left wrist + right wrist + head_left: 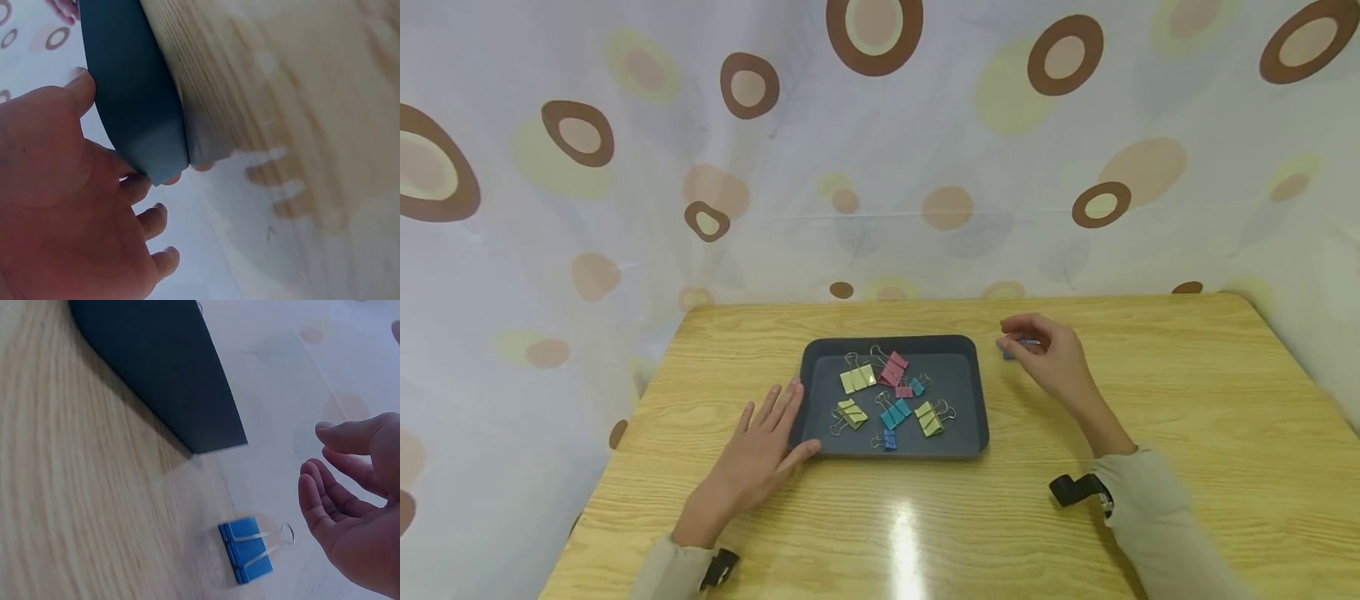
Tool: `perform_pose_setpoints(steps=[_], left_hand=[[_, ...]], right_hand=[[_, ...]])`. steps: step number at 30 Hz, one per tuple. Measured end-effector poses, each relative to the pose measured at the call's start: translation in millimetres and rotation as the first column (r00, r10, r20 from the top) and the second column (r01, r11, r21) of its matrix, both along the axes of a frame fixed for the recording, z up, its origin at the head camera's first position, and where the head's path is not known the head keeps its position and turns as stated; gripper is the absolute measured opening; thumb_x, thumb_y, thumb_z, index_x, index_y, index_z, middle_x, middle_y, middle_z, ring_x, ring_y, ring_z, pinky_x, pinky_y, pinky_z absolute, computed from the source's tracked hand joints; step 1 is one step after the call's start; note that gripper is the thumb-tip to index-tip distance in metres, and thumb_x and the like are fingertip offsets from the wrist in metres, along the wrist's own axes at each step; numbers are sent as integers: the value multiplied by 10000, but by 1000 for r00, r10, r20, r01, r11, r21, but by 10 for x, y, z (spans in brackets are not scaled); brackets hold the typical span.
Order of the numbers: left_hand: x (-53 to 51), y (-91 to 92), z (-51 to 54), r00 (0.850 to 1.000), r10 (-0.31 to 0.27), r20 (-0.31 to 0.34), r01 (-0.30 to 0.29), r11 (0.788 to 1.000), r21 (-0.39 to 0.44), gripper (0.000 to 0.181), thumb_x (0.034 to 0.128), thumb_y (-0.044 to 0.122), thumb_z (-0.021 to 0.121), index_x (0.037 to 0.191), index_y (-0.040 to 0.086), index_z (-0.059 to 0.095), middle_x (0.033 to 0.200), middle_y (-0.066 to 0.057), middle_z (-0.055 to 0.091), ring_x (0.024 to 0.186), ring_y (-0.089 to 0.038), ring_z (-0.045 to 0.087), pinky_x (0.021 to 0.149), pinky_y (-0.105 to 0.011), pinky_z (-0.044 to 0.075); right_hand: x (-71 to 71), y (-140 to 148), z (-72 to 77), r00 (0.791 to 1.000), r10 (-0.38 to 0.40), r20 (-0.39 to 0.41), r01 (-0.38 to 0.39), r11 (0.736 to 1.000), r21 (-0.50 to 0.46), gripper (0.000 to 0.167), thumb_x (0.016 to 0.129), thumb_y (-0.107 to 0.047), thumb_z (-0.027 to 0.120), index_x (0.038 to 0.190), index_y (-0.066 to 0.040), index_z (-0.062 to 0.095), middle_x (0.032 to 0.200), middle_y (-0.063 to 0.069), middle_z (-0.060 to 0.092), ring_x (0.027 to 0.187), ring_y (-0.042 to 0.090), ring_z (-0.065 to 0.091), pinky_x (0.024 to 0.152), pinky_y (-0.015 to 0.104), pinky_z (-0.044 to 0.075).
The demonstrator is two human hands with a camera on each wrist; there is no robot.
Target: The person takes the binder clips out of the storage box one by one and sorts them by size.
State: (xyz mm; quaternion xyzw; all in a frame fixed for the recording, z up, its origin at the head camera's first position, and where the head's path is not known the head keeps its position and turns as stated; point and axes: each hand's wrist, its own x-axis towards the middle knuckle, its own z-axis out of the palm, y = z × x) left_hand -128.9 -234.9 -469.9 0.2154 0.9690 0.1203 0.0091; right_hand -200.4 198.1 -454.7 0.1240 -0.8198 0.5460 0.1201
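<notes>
On the wooden table (1187, 375), in right wrist view, the blue clip (250, 551) lies at seven o'clock from the parted, empty fingertips (308, 484) of the nearer right hand (364, 532).

Pale-wood bench (1187, 400) is stretching wide, white glare (904, 542) is shining on its near part, a whitish curtain (820, 150) is hanging behind and along both sides, brown rings (749, 87) and peach ovals (947, 207) are dotting it
</notes>
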Motion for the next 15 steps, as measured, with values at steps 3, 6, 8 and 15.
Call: perform_pose_setpoints(steps=[3, 6, 8, 15], left_hand=[[-9, -12, 1, 1000, -4, 8, 4, 1000, 0, 847, 1055, 548, 479, 1644, 36, 150, 1714, -102, 102, 1557, -367, 153, 1210, -648, 145], [-10, -17, 13, 1000, -10, 17, 10, 1000, 9, 847, 1055, 544, 483, 1643, 32, 150, 1713, -106, 100, 1557, -369, 150, 1210, -648, 142], [-11, -16, 22, 1000, -12, 26, 12, 1000, 16, 845, 1056, 538, 485, 1643, 31, 151, 1714, -108, 99, 1558, -369, 145, 1212, -647, 136], [-5, -7, 35, 999, -26, 25, 25, 999, 32, 844, 1056, 527, 496, 1636, 8, 169, 1708, -144, 128, 1552, -393, 153, 1200, -668, 144]], right_hand=[[21, -140, -2, 999, 41, -3, -41, 999, 11, 273, 968, -86, 729, 1214, 26, 691, 1153, 235, 685, 971, 102, 658, 824, 134, 536], [40, -293, 10, 996, 84, 20, -85, 996, 22, 291, 970, -92, 728, 1228, 33, 680, 1174, 229, 687, 1024, 215, 676, 865, 192, 555], [41, -405, 28, 993, 112, 41, -113, 993, 25, 320, 967, -93, 733, 1250, 42, 668, 1198, 226, 682, 1058, 290, 674, 902, 255, 567], [-35, -796, 22, 980, 179, 86, -188, 976, 114, 390, 941, -87, 760, 1281, 63, 642, 1255, 237, 667, 1106, 347, 678, 949, 432, 566]])
